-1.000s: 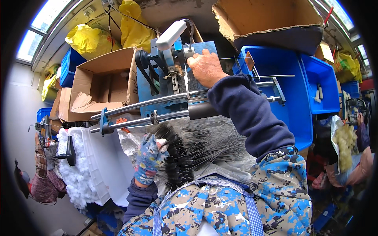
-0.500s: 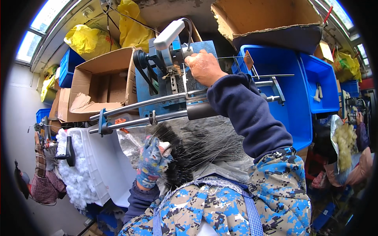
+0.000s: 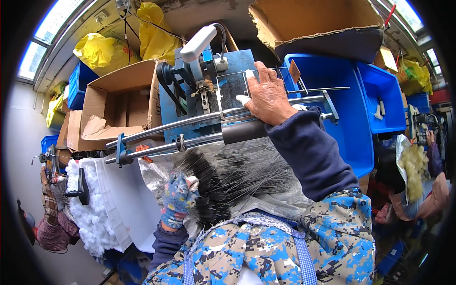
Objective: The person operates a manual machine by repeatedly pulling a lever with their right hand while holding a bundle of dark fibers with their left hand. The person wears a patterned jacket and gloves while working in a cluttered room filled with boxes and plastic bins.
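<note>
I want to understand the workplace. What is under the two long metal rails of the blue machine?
Under the two long metal rails lies a heap of black and silver bristle wires on clear plastic sheeting. The gloved left hand reaches into it. Whatever lies beneath the heap is covered.

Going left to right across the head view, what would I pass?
White fluffy pile → open cardboard box → left hand in a patterned glove → right hand on the blue machine → blue bin.
</note>
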A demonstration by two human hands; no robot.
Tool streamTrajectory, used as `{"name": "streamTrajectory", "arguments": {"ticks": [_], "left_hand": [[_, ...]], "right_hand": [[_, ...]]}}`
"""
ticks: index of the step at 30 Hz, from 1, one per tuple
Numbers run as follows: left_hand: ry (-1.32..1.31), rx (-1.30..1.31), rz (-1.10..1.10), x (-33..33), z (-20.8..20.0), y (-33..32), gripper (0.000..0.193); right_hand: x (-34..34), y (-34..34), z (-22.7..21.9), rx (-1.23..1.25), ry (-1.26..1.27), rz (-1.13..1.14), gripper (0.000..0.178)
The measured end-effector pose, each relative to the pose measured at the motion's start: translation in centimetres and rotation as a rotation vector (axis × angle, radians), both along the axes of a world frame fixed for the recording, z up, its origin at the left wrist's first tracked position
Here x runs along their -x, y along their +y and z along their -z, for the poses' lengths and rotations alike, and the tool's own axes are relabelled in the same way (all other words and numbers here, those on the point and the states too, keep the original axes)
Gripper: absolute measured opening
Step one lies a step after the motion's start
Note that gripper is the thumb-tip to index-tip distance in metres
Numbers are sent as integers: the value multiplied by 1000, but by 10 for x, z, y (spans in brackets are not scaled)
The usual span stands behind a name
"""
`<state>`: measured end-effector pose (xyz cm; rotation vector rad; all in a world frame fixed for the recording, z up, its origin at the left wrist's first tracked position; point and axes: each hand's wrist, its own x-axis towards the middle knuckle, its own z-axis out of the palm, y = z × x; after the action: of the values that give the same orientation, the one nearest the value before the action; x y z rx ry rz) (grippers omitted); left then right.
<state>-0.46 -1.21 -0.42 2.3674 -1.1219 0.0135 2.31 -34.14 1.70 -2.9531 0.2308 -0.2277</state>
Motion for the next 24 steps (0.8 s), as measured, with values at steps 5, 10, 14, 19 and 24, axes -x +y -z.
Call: {"name": "streamTrajectory", "arguments": {"ticks": [5,10,14,19,24], "left_hand": [[-56,78,59,-2,-18,-16,27],[-82,82,47,1,-12,-11,24],[-66,104,54,2,-24,-20,23],[-109,85,37,3,-24,-14,23],[-82,130,51,-1,-30,-22,25]], "right_hand": [[0,-2,1,-112,-28,8,59],[-5,7,-4,-179,69,17,57],[-14,29,-2,-164,41,-6,62],[-32,65,-1,-219,-26,-43,64],[-32,58,-2,-223,27,-94,65]]}}
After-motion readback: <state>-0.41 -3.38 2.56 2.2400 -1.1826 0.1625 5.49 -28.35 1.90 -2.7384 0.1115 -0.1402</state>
